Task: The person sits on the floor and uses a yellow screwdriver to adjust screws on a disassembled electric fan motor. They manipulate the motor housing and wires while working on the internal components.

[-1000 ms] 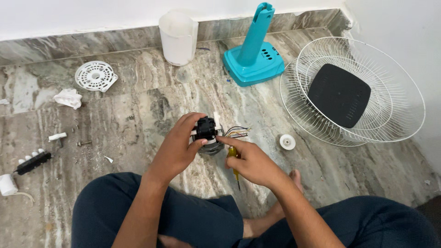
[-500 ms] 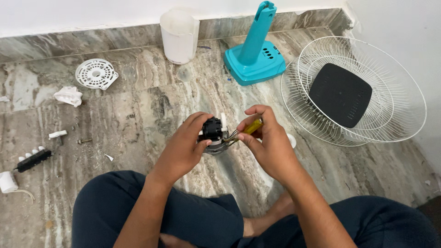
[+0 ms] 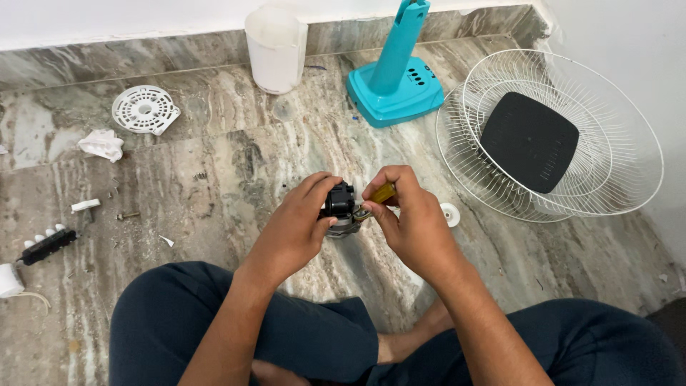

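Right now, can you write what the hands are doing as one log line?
left hand: grips small black motor | right hand: holds yellow-handled screwdriver at motor | floor: teal fan base, white wire grille

Both forearms reach forward from the lap and meet in the middle, wrists bent slightly inward. The left hand (image 3: 296, 225) is curled, thumb and fingers wrapped closed in a grip. The right hand (image 3: 414, 218) sits just beside it — knuckles up, fingers pinched together at the tips. The legs are folded — one bare foot shows between the knees.
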